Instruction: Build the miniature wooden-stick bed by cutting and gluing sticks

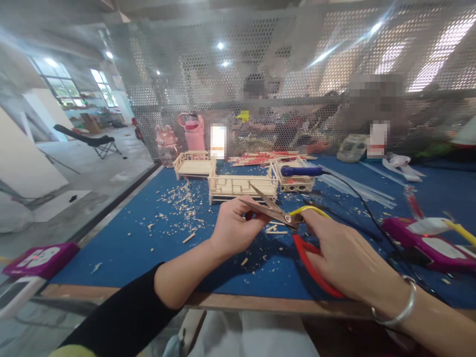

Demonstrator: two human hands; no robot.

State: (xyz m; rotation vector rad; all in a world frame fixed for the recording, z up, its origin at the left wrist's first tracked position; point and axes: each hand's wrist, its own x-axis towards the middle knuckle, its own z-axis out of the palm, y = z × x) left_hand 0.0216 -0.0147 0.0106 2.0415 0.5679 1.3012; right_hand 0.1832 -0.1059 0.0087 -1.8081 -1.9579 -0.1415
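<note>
Right hand holding parted scissors, left hand at the blades, small wooden frames on blue tabletop

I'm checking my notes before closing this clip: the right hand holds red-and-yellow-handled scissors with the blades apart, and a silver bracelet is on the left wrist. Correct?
One slip: the head view shows the silver bracelet on the right wrist, not the left. The right hand does hold the red-and-yellow-handled scissors, blades apart.

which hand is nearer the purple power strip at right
Right. Your right hand, on the scissors, is left of the power strip; your left hand is farther left.
</note>
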